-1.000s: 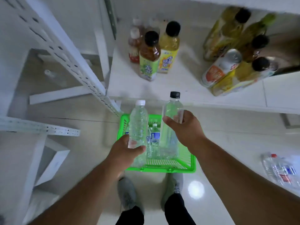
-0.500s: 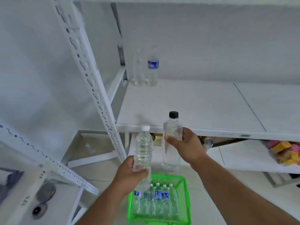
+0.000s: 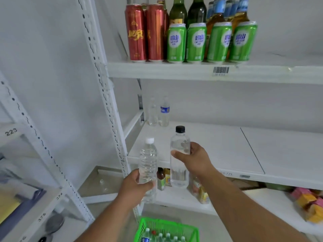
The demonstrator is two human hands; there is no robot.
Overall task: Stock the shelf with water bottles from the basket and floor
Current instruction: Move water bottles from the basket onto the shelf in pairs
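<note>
Two clear water bottles stand at the back left of the white middle shelf [image 3: 218, 147], with my green basket [image 3: 167, 227] of bottles below on the floor. My right hand [image 3: 195, 161] grips the upright black-capped bottle [image 3: 179, 158] at the shelf's front edge, and my left hand [image 3: 134, 187] grips the white-capped bottle [image 3: 147, 161] just beside it.

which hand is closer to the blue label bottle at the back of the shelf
Right. The right hand, holding the black-capped bottle, sits over the shelf's front edge below the blue-label bottle. The left hand is lower, in front of the shelf.
</note>
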